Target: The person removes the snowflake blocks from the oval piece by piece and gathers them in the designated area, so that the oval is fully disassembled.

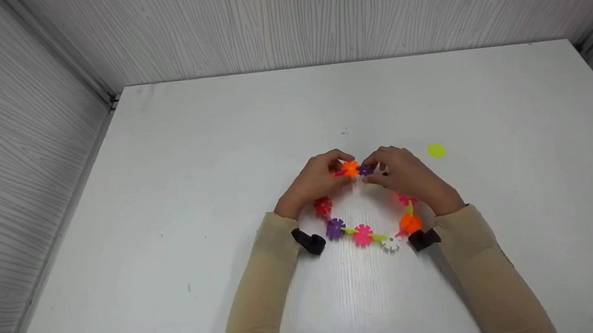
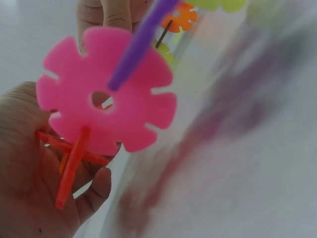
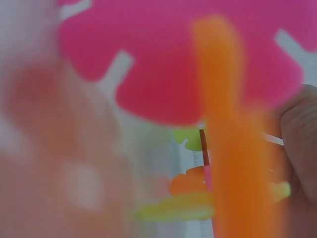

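Observation:
A chain of notched plastic flower discs forms a loop on the table between the two hands. My left hand (image 1: 319,175) pinches an orange disc (image 1: 350,169) at the far side of the loop. Right beside it, my right hand (image 1: 407,170) grips a purple disc (image 1: 365,170) between thumb and fingers. Nearer the wrists run a red disc (image 1: 323,206), another purple disc (image 1: 336,228), a pink disc (image 1: 362,235) and a white disc (image 1: 391,243). A large pink disc (image 2: 143,109) covers part of the left hand in the left wrist view.
One loose yellow disc (image 1: 436,150) lies on the white table (image 1: 219,141), to the right of the right hand. Black wrist mounts (image 1: 311,242) sit at both cuffs, close to the loop. Wood-grain panels (image 1: 316,20) stand along the back and sides.

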Demonstrator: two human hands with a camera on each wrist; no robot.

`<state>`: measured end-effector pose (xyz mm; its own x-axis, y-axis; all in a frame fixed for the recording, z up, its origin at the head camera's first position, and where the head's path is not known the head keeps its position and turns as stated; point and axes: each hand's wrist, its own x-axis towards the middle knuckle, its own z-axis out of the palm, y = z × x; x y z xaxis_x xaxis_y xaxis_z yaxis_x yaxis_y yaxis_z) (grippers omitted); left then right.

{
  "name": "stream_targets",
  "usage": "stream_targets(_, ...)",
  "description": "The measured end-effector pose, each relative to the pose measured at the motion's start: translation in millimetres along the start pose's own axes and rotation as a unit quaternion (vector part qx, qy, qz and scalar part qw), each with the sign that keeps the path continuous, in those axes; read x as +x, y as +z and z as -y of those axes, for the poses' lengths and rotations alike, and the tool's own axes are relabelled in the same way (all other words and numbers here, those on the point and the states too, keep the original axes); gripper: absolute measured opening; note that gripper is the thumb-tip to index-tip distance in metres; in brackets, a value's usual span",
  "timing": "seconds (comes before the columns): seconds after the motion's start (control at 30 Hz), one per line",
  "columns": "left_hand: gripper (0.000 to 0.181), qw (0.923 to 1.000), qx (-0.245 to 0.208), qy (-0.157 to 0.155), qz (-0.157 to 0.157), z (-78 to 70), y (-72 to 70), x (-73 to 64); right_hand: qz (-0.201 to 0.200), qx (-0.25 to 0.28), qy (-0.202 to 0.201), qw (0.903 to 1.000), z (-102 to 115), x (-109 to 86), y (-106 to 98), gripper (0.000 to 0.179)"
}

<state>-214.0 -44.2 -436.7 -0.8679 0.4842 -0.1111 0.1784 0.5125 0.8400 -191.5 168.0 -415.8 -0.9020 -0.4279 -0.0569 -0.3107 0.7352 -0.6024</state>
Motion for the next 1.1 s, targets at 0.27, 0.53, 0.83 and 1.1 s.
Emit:
stream_targets(0.27, 0.036, 1.0, 0.001, -0.003, 0.005, -1.4, 0.5, -1.6, -0.011, -0.004, -0.015, 0.9998, 1.6, -0.6, 1.3, 0.028)
stream_targets(0.53, 0.035, 1.0, 0.001, 0.008, 0.004, -1.1, 0.1, -2.5, -0.012, -0.011, -0.016, 0.9997, 5.2, 0.9, 2.7, 0.026)
stream_targets(0.83, 0.034, 0.9997, -0.017, 0.014, 0.007, -2.0, 1.0, -3.0, -0.05, -0.022, -0.034, 0.9979, 6.2, 1.6, 6.3, 0.018)
stream_targets(1.1, 0.034, 0.9996, -0.019, 0.019, 0.007, -1.6, 0.5, -2.7, -0.079, -0.037, -0.073, 0.9934, 6.5, 1.8, 8.9, 0.016)
